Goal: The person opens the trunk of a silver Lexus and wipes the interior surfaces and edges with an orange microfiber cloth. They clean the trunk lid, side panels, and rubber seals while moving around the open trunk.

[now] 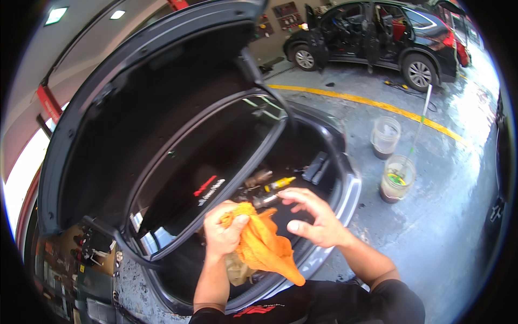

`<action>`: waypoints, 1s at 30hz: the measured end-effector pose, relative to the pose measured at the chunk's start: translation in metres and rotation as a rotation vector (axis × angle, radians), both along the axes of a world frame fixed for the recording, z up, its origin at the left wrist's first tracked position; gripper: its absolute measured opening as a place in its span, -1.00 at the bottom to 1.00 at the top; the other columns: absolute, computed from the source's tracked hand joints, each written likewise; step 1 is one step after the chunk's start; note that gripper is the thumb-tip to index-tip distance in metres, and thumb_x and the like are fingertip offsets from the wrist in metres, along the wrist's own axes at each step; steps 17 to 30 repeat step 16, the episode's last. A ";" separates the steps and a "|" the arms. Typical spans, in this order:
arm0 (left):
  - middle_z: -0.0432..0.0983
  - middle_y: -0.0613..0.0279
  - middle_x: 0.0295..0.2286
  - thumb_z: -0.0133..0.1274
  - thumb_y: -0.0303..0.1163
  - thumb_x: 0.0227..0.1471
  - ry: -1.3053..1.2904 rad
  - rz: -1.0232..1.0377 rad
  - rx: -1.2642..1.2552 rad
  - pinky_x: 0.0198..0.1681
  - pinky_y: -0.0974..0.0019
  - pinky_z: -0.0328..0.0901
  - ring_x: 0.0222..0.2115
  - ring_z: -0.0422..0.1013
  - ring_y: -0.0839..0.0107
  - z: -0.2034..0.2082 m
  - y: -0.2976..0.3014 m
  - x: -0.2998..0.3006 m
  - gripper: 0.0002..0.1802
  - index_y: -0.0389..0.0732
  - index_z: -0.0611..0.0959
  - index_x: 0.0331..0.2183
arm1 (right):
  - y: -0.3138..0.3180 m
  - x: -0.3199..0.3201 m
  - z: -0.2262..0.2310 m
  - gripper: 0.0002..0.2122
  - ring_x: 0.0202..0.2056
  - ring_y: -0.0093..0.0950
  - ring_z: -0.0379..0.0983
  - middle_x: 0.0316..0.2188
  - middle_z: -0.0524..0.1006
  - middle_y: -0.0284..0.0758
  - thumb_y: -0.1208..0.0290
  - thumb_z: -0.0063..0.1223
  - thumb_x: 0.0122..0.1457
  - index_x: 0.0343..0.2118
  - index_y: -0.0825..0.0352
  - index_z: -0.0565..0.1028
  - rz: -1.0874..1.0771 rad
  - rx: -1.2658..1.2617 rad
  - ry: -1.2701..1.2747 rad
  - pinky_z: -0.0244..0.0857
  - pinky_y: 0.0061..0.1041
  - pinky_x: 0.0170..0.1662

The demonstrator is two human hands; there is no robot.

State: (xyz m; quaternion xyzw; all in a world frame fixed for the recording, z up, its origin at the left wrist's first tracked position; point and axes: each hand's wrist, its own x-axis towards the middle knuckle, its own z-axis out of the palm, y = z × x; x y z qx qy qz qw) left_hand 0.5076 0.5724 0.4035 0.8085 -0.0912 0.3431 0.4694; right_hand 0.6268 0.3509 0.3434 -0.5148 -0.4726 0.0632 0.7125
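Note:
An orange cloth (264, 245) hangs bunched from my left hand (224, 227), whose thumb and fingers are closed on its upper end. Just right of the cloth, my right hand (314, 218) is raised with fingers and thumb apart, holding nothing. Both hands are over the open trunk (318, 135) of a dark car. Beyond them in the trunk lie a yellow bottle (279, 184), a silvery cylindrical object (265, 201) and a dark box-like object (315, 168). Below the orange cloth, a beige cloth-like thing (237, 270) is partly hidden.
The raised trunk lid (135, 102) with its rear window arches over the left side. On the floor to the right stand two clear buckets (386, 135), the nearer one (398, 181) with a long pole in it. Farther back is a black car (372, 38) with open doors.

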 end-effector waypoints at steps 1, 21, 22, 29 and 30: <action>0.56 0.16 -0.42 0.29 -0.42 0.11 0.022 -0.157 -0.128 -0.32 0.39 0.34 -0.40 0.45 0.47 -0.015 -0.033 0.031 -0.77 -0.42 0.67 -0.30 | -0.025 0.004 -0.013 -0.42 0.14 -0.34 0.39 0.19 0.39 -0.19 0.21 0.28 0.21 0.25 0.32 0.39 -0.011 -0.018 0.078 0.31 -0.34 0.14; 0.61 0.05 -0.17 0.14 -0.31 0.27 0.632 -0.519 -0.489 -0.05 0.37 0.36 -0.14 0.50 0.38 -0.099 -0.299 0.308 -0.73 -0.32 0.69 -0.14 | -0.309 0.195 -0.082 -0.69 -0.02 -0.50 0.47 -0.04 0.57 -0.28 0.38 0.38 0.19 -0.16 0.33 0.43 -0.154 0.062 0.730 0.34 -0.40 0.12; 0.61 0.05 -0.17 0.14 -0.31 0.27 0.632 -0.519 -0.489 -0.05 0.37 0.36 -0.14 0.50 0.38 -0.099 -0.299 0.308 -0.73 -0.32 0.69 -0.14 | -0.309 0.195 -0.082 -0.69 -0.02 -0.50 0.47 -0.04 0.57 -0.28 0.38 0.38 0.19 -0.16 0.33 0.43 -0.154 0.062 0.730 0.34 -0.40 0.12; 0.61 0.05 -0.17 0.14 -0.31 0.27 0.632 -0.519 -0.489 -0.05 0.37 0.36 -0.14 0.50 0.38 -0.099 -0.299 0.308 -0.73 -0.32 0.69 -0.14 | -0.309 0.195 -0.082 -0.69 -0.02 -0.50 0.47 -0.04 0.57 -0.28 0.38 0.38 0.19 -0.16 0.33 0.43 -0.154 0.062 0.730 0.34 -0.40 0.12; 0.61 0.05 -0.17 0.14 -0.31 0.27 0.632 -0.519 -0.489 -0.05 0.37 0.36 -0.14 0.50 0.38 -0.099 -0.299 0.308 -0.73 -0.32 0.69 -0.14 | -0.309 0.195 -0.082 -0.69 -0.02 -0.50 0.47 -0.04 0.57 -0.28 0.38 0.38 0.19 -0.16 0.33 0.43 -0.154 0.062 0.730 0.34 -0.40 0.12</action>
